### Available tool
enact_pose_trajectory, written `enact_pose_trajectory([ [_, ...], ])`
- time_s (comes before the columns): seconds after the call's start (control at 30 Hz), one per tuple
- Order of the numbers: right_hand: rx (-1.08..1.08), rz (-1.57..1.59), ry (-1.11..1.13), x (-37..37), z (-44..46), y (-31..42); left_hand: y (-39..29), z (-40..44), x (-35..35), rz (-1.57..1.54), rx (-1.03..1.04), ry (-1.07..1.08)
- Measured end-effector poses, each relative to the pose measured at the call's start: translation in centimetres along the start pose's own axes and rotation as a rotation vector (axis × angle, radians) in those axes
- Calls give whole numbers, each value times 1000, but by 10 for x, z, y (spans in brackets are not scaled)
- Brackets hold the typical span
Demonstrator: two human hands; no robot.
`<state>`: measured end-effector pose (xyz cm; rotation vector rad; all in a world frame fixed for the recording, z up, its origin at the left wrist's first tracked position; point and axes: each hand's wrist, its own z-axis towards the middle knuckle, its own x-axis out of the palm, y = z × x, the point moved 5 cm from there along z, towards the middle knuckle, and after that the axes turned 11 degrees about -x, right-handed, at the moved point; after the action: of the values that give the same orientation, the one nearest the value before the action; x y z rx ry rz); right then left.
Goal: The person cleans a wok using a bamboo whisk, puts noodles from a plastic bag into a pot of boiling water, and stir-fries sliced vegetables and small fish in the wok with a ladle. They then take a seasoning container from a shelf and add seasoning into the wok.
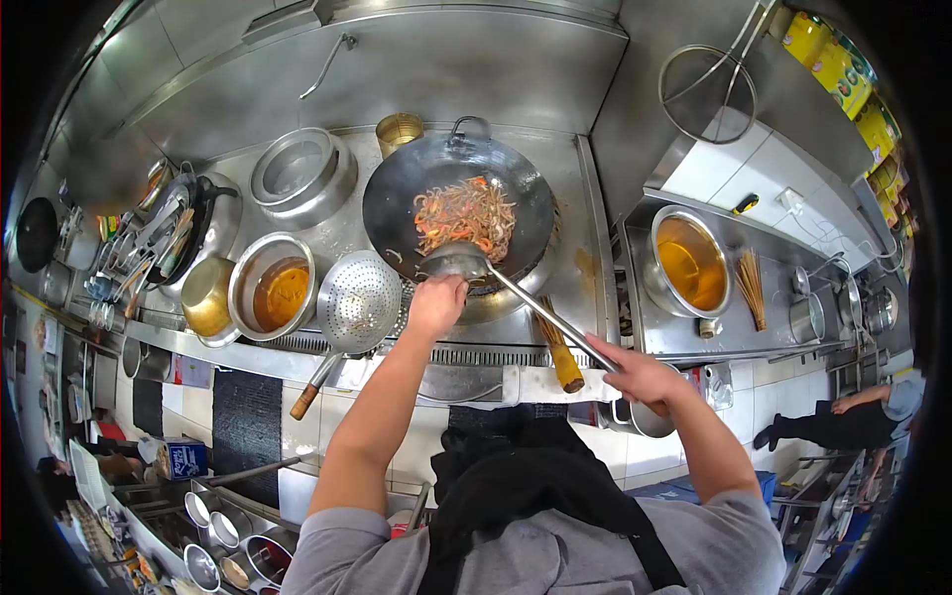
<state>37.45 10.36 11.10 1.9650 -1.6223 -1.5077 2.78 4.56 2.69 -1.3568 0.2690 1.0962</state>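
A black wok [397,183] sits on the stove at the centre, with shredded brown and orange-red food [464,213] inside. My left hand [437,303] is closed at the wok's near edge; what its fingers grip is hidden. My right hand [640,375] is wrapped round the long metal handle of a ladle [456,260]. The ladle's bowl lies over the near side of the wok, next to my left hand. A bamboo brush [565,367] with a yellow handle lies below the ladle's handle.
Left of the wok are a perforated strainer [359,300], a pot of orange liquid [236,288], a brass-coloured bowl [207,297] and stacked steel pots [342,188]. On the right stands a pot of yellow oil [659,238]. Another person [843,421] is at the far right.
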Motion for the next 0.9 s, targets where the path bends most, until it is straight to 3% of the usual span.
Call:
enact_pose_trajectory([
  [0.03,-129,-183,14,3,15,-8,12,-2,15,116,1,12],
  [0.13,-36,-373,-34,-5,73,-28,-1,-17,20,230,39,6],
  [0.27,-80,-520,-179,-20,68,12,-16,-97,7,291,16,100],
  [0.33,20,-590,-101,-18,42,25,-28,-146,-7,237,17,182],
  [0.4,25,-466,-72,-19,8,24,-54,-144,-30,113,137,83],
  [0.47,5,-232,-1,-23,-29,36,-77,-93,-56,245,128,-24],
  [0.57,42,-11,70,-29,-35,44,-55,-24,-41,139,35,-29],
  [0.63,119,-53,111,-18,-19,38,-32,-20,-16,164,-35,17],
  [0.67,-196,-328,-96,-4,3,10,-26,-26,-7,135,18,-51],
  [0.7,28,-297,-40,6,20,10,-23,-35,-3,105,71,-115],
  [0.83,36,-540,-218,28,49,-3,-15,-118,-2,207,60,115],
  [0.9,29,-494,-248,32,19,12,-34,-134,-22,116,24,169],
])
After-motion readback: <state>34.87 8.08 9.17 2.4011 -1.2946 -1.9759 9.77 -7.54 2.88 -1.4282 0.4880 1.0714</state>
